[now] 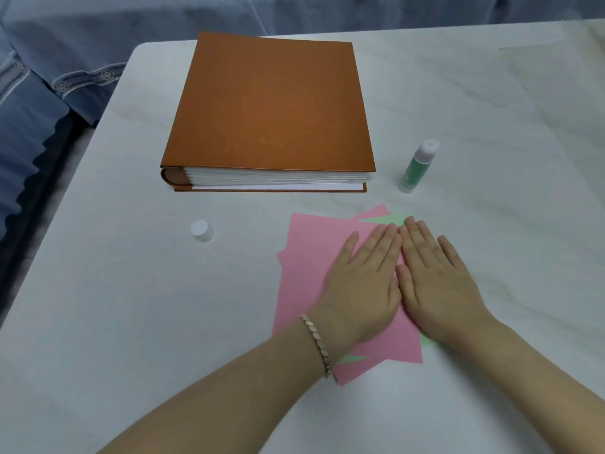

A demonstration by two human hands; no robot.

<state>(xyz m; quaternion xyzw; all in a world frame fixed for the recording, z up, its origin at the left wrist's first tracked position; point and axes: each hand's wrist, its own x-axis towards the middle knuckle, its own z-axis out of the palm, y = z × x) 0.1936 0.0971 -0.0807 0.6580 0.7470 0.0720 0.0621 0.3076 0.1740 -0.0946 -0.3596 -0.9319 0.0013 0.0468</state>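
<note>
Head view: my left hand [360, 283] and right hand [435, 280] lie flat, side by side, fingers straight and close together, pressing the pink paper [307, 257] on the table [131, 290], near centre. Green paper [389, 219] shows beneath. Glue stick [417, 167] stands far right of the hands.

Three sheets of paper lie flat in a loosely fanned stack on the tabletop [163, 322], closer to its near edge than its far one. The top pink sheet [311, 257] covers a second pink sheet [376, 213] turned askew beneath it. A pale green sheet [393, 219] underneath shows only as slivers at the corners.
</note>
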